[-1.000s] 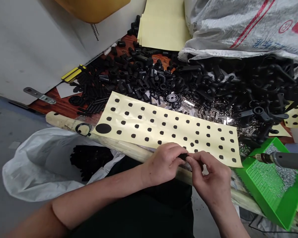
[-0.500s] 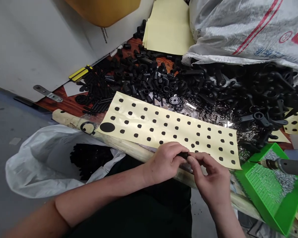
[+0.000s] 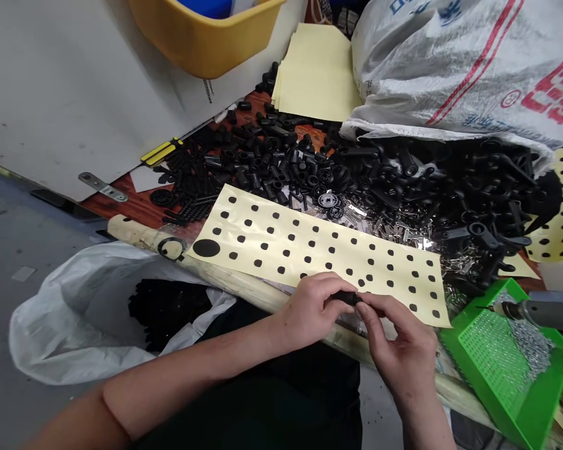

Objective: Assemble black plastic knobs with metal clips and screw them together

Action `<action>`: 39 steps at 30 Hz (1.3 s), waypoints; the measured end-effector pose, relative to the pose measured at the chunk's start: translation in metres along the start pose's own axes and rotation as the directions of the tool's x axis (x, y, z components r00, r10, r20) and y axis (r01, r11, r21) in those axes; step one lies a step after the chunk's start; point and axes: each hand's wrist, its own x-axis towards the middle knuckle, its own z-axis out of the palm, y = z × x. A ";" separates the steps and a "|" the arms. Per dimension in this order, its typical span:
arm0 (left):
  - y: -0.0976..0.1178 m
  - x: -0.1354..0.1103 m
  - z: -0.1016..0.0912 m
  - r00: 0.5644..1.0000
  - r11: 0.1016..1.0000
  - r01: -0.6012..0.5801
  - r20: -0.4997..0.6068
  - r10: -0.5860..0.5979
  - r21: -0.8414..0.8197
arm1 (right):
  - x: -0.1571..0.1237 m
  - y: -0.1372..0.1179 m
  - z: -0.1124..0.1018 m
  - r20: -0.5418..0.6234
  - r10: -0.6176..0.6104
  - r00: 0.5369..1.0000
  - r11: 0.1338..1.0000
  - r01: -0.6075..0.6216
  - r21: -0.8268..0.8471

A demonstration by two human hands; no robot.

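My left hand (image 3: 312, 309) and my right hand (image 3: 396, 340) meet at the near edge of the table, both pinched on a small black plastic part (image 3: 348, 297) held between their fingertips. Just beyond them lies a pale yellow sheet (image 3: 319, 247) covered with rows of small black round stickers and one large black dot (image 3: 206, 248). Most of the part is hidden by my fingers.
A heap of black plastic parts (image 3: 403, 175) and shiny metal clips (image 3: 394, 228) covers the table behind the sheet. A green tray (image 3: 507, 356) of screws and a power screwdriver (image 3: 539, 310) sit at right. A white bag (image 3: 98, 306) with black parts hangs at left. A woven sack (image 3: 455, 62) and yellow bin (image 3: 206, 31) stand behind.
The view has tilted slightly upward, so the yellow bin shows more. My hands stay together on the small black part, with the fingers shifting only a little.
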 end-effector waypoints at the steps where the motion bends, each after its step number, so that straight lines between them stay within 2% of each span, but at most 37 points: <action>1: -0.001 0.000 0.000 1.000 1.000 -0.011 0.006 0.011 0.005 | 0.000 0.001 0.000 -0.001 -0.087 0.996 0.995 0.087 -0.057; 3: -0.002 0.000 0.000 0.999 0.999 -0.033 0.017 0.033 0.021 | 0.001 0.002 0.000 0.029 -0.228 0.973 0.960 0.230 -0.159; 5: -0.003 -0.001 0.000 0.998 0.998 -0.049 0.027 0.048 0.041 | 0.001 0.002 -0.001 0.074 -0.284 0.956 0.930 0.294 -0.219; 9: -0.006 -0.004 0.001 0.997 0.994 -0.079 0.019 0.078 0.078 | 0.001 0.003 -0.002 0.159 -0.253 0.954 0.914 0.290 -0.284; 12: -0.007 -0.005 0.001 0.994 0.987 -0.106 0.015 0.105 0.119 | 0.000 0.004 -0.002 0.196 -0.228 0.954 0.924 0.275 -0.265; 19: -0.009 -0.006 0.002 0.993 0.977 -0.109 0.058 0.100 0.183 | 0.002 0.002 -0.001 0.227 -0.065 0.972 0.985 0.099 -0.142; 21: -0.009 -0.006 0.002 0.992 0.973 -0.118 0.061 0.108 0.198 | 0.004 0.000 -0.002 0.227 -0.051 0.973 0.988 0.082 -0.129; 26: -0.007 -0.006 0.001 0.994 0.977 -0.109 0.041 0.103 0.185 | 0.009 -0.001 -0.003 0.173 -0.138 0.975 0.969 0.169 -0.181; 33: -0.008 -0.005 0.000 0.996 0.984 -0.066 0.071 0.055 0.164 | 0.012 0.003 -0.007 0.264 -0.261 0.928 0.925 0.319 -0.205; 35: -0.009 -0.006 0.000 0.993 0.978 -0.086 0.092 0.069 0.191 | 0.014 0.003 -0.008 0.265 -0.233 0.936 0.943 0.284 -0.174; 39: -0.009 -0.007 0.001 0.991 0.967 -0.116 0.099 0.096 0.227 | 0.017 0.001 -0.009 0.308 -0.054 0.950 0.987 0.097 -0.127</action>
